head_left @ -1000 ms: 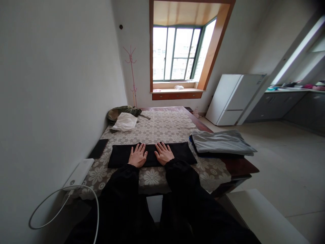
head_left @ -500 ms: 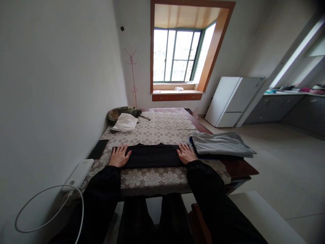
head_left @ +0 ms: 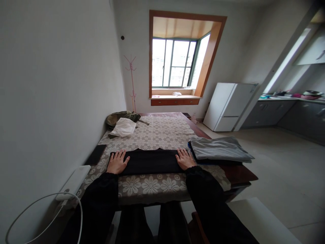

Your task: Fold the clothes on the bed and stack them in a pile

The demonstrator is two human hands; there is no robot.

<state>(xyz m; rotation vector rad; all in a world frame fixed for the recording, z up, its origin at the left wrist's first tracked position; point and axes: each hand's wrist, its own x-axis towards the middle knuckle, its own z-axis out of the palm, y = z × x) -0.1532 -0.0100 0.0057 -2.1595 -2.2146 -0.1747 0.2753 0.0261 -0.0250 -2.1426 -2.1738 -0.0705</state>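
Taking the folded black garment (head_left: 151, 162) as the centre of a clock dial, with 12 pointing away from the person, it lies as a long flat strip crosswise near the close edge of the worktop (head_left: 237, 172). Under it is a floral lace tablecloth (head_left: 152, 184), which leaves the dark reddish wood bare at about 3 o'clock.

The person's hands are well apart, each palm down with fingers extended and a little spread. The left hand (head_left: 117, 162) rests on the garment's 9 o'clock end, and the right hand (head_left: 185, 159) on its 3 o'clock end. Both wrists come out of black sleeves (head_left: 205, 191).

Just beside the right hand, between 2 and 3 o'clock, sits a stack of folded clothes with a grey garment (head_left: 220, 148) on top and darker layers below. Beyond the left hand, near 9 o'clock, lies a flat black device (head_left: 95, 155); between 8 and 9, a white power bank (head_left: 73, 181) lies by the wall with a white cable (head_left: 81, 217) plugged in. Toward 10 to 11 o'clock, a white plastic bag (head_left: 124, 127) rests against an olive-green backpack (head_left: 114, 118). Farther off, a white refrigerator (head_left: 228, 105) stands at 2 o'clock.
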